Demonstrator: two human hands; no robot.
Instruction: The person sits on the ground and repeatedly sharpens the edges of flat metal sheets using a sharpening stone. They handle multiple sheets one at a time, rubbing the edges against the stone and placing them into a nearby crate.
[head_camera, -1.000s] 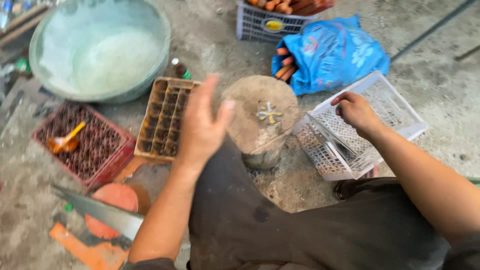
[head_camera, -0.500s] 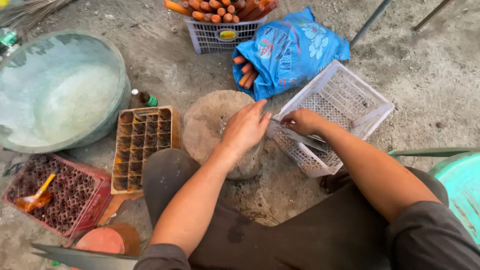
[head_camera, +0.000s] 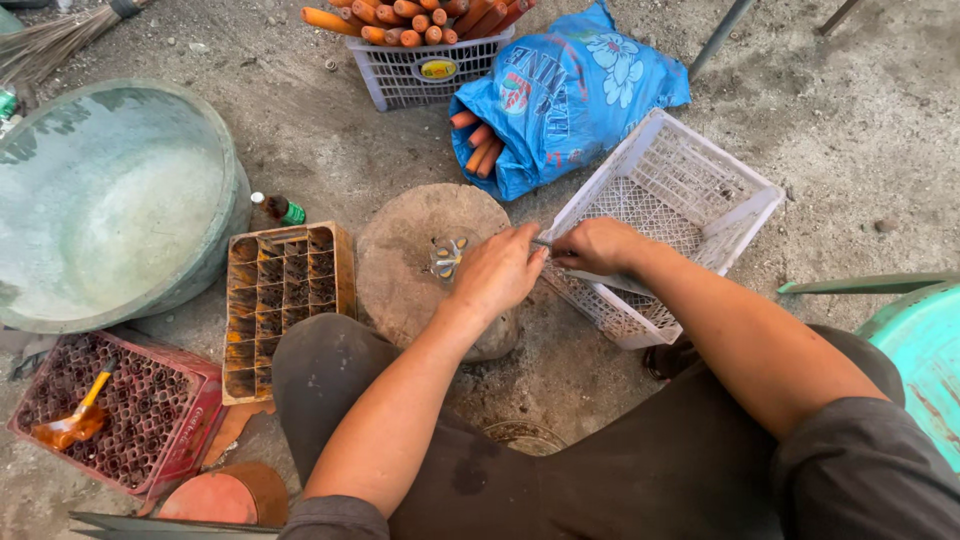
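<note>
Beside the round stone block (head_camera: 420, 270), our left hand (head_camera: 497, 275) and right hand (head_camera: 597, 246) pinch what looks like a thin metal strip (head_camera: 548, 243), the white basket (head_camera: 665, 225) just right of the block apparently unfilled so far.

The person wears a dark grey top with short sleeves. The sleeves end near the elbows, one on each side at the bottom of the view. The cloth looks soft and a bit worn. Both forearms are bare. The left hand (head_camera: 497, 272) and the right hand (head_camera: 598, 246) are bare too, with no gloves, rings or watch to see. The person wears dark brownish-grey trousers (head_camera: 640, 460). The cloth is loose, with folds and a few small dusty marks on it. The feet are hard to make out under the legs.
</note>
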